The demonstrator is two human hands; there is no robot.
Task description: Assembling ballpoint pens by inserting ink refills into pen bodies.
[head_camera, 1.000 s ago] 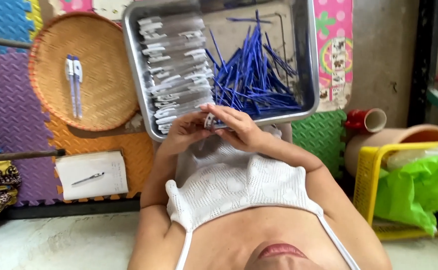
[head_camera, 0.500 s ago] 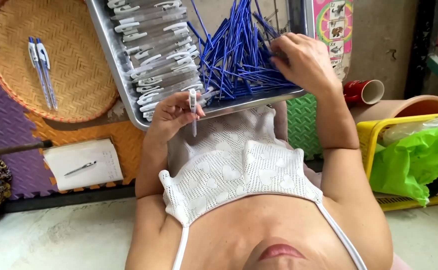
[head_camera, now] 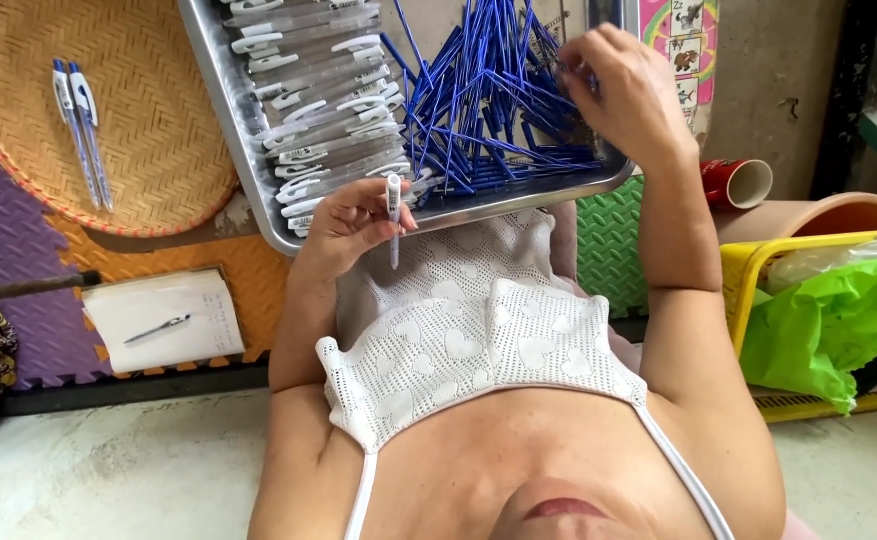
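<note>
While left hand (head_camera: 350,225) grips clear pen barrel (head_camera: 394,215) upright, right hand (head_camera: 626,85) pinches blue refills (head_camera: 488,100) in tray (head_camera: 248,190).

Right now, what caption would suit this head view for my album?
Left hand holds a clear pen barrel while right hand picks among blue refills in a metal tray.

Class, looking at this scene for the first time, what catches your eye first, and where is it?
A tangle of blue refills fills the metal tray, beside clear pen barrels. The right hand reaches into the refills; the left hand holds one barrel upright at the tray's near edge.
</note>
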